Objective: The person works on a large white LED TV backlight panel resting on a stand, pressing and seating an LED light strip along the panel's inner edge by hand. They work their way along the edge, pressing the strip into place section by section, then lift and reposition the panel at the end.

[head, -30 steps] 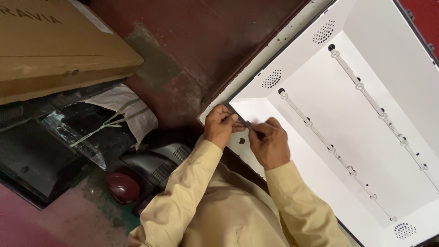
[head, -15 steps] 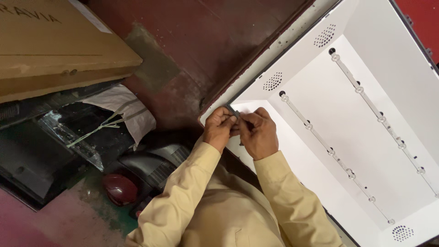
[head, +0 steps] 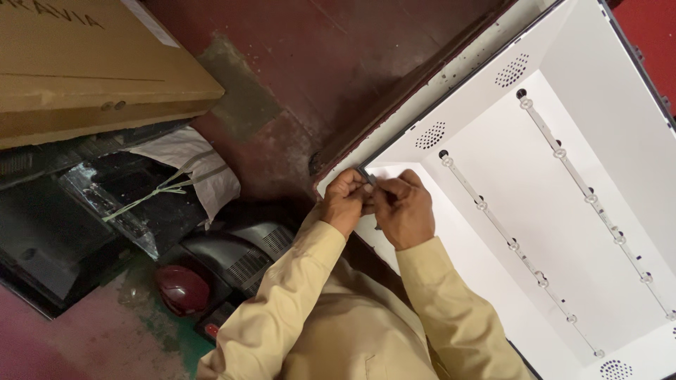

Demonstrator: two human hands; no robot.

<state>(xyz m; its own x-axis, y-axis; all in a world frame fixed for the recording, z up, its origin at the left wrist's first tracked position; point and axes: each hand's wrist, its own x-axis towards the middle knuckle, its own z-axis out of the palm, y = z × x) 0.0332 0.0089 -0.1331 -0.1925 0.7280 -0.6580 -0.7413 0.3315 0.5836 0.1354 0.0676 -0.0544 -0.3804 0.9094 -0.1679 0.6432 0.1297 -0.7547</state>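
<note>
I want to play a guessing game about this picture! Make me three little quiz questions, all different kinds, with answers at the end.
1. True or false: both hands are pinching one small dark part together.
2. How many long light strips lie inside the white panel: A) one, B) two, C) four?
3. What big brown thing sits at the top left?

Key
1. True: the left hand and right hand meet on the small dark part at the corner of the white panel.
2. B: one strip, another strip.
3. A cardboard box.
</note>
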